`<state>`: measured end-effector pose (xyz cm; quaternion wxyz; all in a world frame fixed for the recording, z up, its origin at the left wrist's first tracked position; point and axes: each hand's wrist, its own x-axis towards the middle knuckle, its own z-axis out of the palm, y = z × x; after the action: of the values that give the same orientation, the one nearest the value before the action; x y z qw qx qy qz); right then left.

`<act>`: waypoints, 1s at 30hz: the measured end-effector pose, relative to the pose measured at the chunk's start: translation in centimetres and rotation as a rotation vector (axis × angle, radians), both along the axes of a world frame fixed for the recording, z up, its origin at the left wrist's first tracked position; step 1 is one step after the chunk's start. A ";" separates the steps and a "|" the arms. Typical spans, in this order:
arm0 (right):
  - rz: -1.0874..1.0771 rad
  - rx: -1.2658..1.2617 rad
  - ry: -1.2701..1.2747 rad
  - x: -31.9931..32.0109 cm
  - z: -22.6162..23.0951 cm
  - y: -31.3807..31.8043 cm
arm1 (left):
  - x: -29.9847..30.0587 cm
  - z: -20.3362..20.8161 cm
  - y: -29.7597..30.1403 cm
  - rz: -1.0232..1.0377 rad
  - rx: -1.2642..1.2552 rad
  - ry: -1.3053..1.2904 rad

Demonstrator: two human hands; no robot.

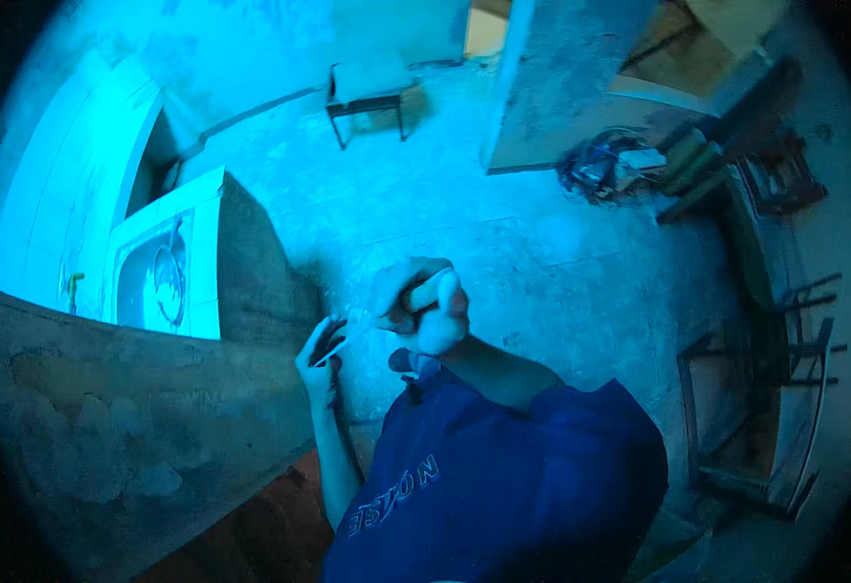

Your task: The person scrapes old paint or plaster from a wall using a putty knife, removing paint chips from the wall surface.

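In strong blue-cyan light, a person in a navy short-sleeved T-shirt (513, 466) is standing over a pale, scuffed floor (561, 262), both bare hands raised in front of the chest. The left hand (319, 374) is pinching a thin, straight, pale strip (331, 352) between its thumb and fingers. The strip is slanting upward towards the right hand (421, 303) — blur is hiding whether its far end is touching there. The right fingers are curling into a clenched shape; whether they are grasping anything, I cannot tell.

To the left, a white tiled desk (205, 243) is holding a recessed sink (135, 291), with a round, pan-like vessel (169, 277) lying inside and a small yellowish tap (74, 283) near one corner. Ahead, a small pale-topped stool with dark legs (369, 89) is standing near the wall. Farther right, a shiny, crumpled heap (602, 172) is resting on the floor — and, nearer, a dark frame of thin bars (818, 418) is standing at the right edge.
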<state>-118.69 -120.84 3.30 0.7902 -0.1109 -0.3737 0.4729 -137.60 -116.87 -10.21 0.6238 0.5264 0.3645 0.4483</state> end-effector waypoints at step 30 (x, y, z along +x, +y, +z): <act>-0.624 -0.987 -0.333 40.1 -8.1 -17.1 | 45.7 1.0 -0.6 -0.316 -0.137 0.043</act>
<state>-78.64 -137.94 -4.84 0.6777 -0.6411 -0.1789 0.3126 -91.89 -117.44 -9.21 0.7131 0.5428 0.3201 0.3072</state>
